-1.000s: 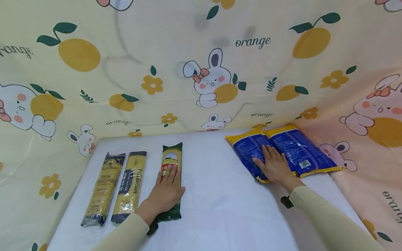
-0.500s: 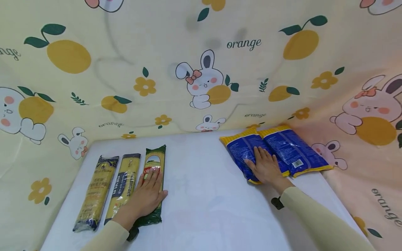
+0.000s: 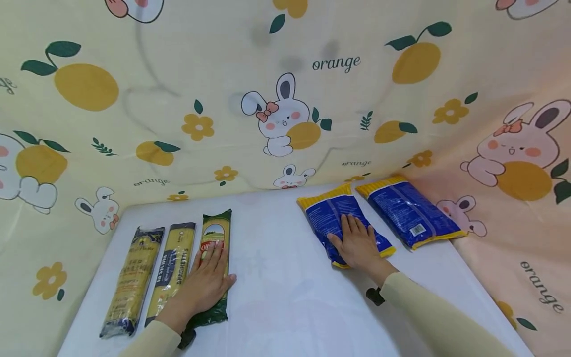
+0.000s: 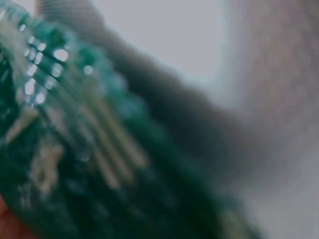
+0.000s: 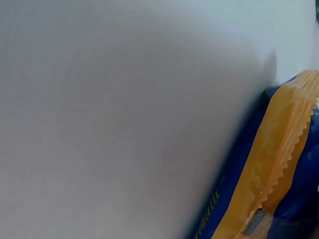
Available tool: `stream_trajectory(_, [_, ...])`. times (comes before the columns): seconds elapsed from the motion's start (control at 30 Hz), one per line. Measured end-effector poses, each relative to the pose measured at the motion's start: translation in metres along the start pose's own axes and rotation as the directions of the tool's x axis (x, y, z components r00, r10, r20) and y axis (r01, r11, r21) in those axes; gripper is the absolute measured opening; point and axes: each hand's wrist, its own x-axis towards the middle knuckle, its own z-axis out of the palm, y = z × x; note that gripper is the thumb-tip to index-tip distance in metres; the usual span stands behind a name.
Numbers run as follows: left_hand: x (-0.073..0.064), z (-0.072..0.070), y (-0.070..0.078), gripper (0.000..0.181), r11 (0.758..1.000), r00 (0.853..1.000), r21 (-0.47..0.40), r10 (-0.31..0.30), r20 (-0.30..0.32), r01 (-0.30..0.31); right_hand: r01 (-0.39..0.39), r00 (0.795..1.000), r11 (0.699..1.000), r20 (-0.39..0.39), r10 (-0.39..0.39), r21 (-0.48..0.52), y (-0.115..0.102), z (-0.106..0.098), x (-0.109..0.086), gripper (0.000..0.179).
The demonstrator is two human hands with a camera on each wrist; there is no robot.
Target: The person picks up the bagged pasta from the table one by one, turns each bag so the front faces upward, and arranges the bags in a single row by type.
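**One green pack (image 3: pixel 218 223), one blue bag (image 3: pixel 327 215) under flat palms**

Head view: Your left hand (image 3: pixel 207 278) lies fingers straight on the green pack, rightmost of three on the white table (image 3: pixel 276 317); nothing is gripped. Your right hand (image 3: pixel 358 246) rests spread on the blue bag, fingers not closed round it, just beside a second blue bag (image 3: pixel 408 213) with a barcode. A red label reads "Oli…" before your fingers cover it; the middle pack (image 3: pixel 176 253) says "SPAGHETTI". Print on the far-left pack (image 3: pixel 132 282) is too blurred to read. The cloth (image 3: pixel 214 64) repeats "orange".

Left wrist view: Crumpled, shiny green film, no legible words. Expect a slick wrapper over stiff, brittle strands; hold it mid-length, without bending.

Right wrist view: Yellow crimped end, lettering ending "chiette". The bag probably gives and shifts softly, with modest weight; cup its body or pinch that seal.
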Motion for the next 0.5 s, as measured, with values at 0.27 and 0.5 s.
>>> stream_trajectory(0.27, [-0.003,0.001,-0.001,0.081,1.000,1.000,-0.011,-0.017,0.017,0.017,0.006,0.998,0.999,0.058,-0.009,0.049,-0.065,0.014,-0.023,0.083])
stream_trajectory(0.5, [0.000,0.001,0.001,0.081,1.000,1.000,-0.008,-0.016,0.013,0.017,0.061,0.990,0.998,0.124,-0.065,0.035,-0.111,0.015,-0.052,0.083])
